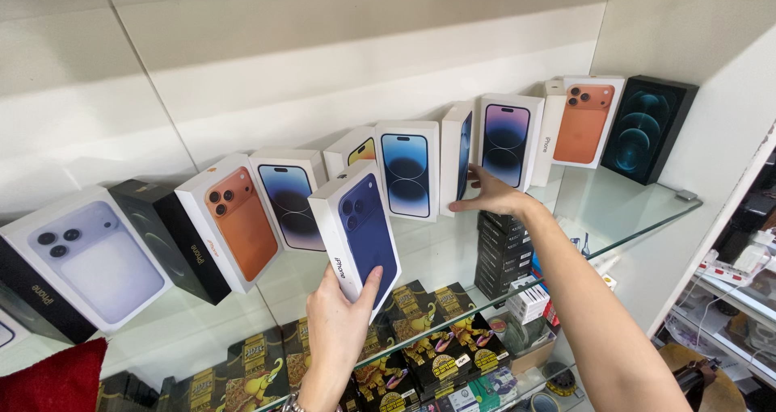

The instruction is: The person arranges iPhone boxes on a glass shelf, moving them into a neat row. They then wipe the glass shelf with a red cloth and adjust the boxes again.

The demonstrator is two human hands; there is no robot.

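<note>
My left hand (338, 319) grips the bottom of a white phone box with a dark blue phone pictured on it (360, 230), holding it upright just above the glass shelf (622, 206). My right hand (491, 194) reaches further back and touches the lower edge of a thin white box with a blue phone picture (457, 155), next to a box showing a purple phone (509, 141). A row of phone boxes stands along the shelf against the white wall.
Left of the held box stand an orange-phone box (234, 222), a black box (174, 238) and a lilac-phone box (89, 258). At right are another orange-phone box (588, 121) and a black box (651, 129). Below the glass lie dark yellow-printed packages (420, 347) and stacked black boxes (503, 254).
</note>
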